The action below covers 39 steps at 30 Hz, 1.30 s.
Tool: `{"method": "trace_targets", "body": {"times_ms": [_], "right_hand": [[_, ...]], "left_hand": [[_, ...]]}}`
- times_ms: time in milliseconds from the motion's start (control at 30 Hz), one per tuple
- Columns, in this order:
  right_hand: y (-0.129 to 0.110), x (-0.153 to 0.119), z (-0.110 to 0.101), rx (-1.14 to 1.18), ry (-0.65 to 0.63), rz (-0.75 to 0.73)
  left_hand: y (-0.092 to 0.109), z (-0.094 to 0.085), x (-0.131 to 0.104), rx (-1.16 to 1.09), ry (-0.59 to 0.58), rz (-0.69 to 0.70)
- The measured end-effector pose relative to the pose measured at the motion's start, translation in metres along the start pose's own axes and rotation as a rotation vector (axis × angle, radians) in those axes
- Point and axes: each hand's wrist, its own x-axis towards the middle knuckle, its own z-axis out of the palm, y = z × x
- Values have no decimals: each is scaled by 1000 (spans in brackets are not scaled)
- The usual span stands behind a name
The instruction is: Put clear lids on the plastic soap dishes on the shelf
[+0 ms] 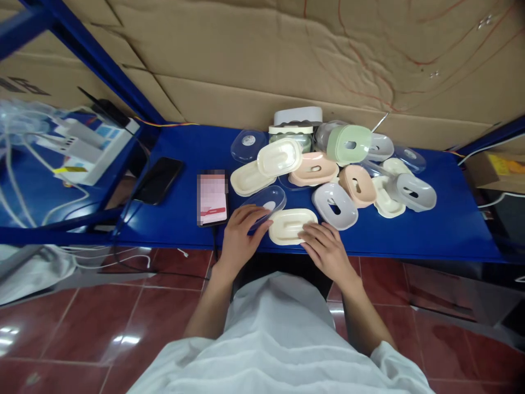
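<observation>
A cream oval plastic base [287,234] with a raised bar along its middle lies at the table's front edge. My right hand [324,249] has its fingers curled over the base's right end. Just behind and to the left, a clear oval plastic lid [275,198] with a round white sticker is tilted in my left hand [241,238]. The left fingers bend over its near edge, and the thumb reaches to the base's left end. Right of the base, a grey oval shell [343,218] with a slot shows its opening.
Behind are a peach tray [314,168], a peach shell [363,189], a green shell [355,143], cream pieces [248,179] and another clear lid [246,145]. On the left lie a lit phone [213,200] with a cable and a dark phone [159,179]. Cardboard [229,93] walls the back.
</observation>
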Motion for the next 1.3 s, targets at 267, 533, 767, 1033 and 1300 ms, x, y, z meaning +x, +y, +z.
{"method": "trace_targets", "body": {"times_ms": [267,533,767,1033,1300], "right_hand": [[-8,-12,-1,-52,22,1],[27,-25,-17,-217,234,242],[2,-16,-19,-34,138,-17],[4,8,-14,-61,13,-191],[13,-1,-9,-48,18,-104]], "left_hand": [[8,-4,27,-120,-37,-291],[-11,5,54,-28,94,-294],[-24,10,56,234,110,-133],[-31,34,66,353,110,-116],[-15,16,50,302,-42,-62]]}}
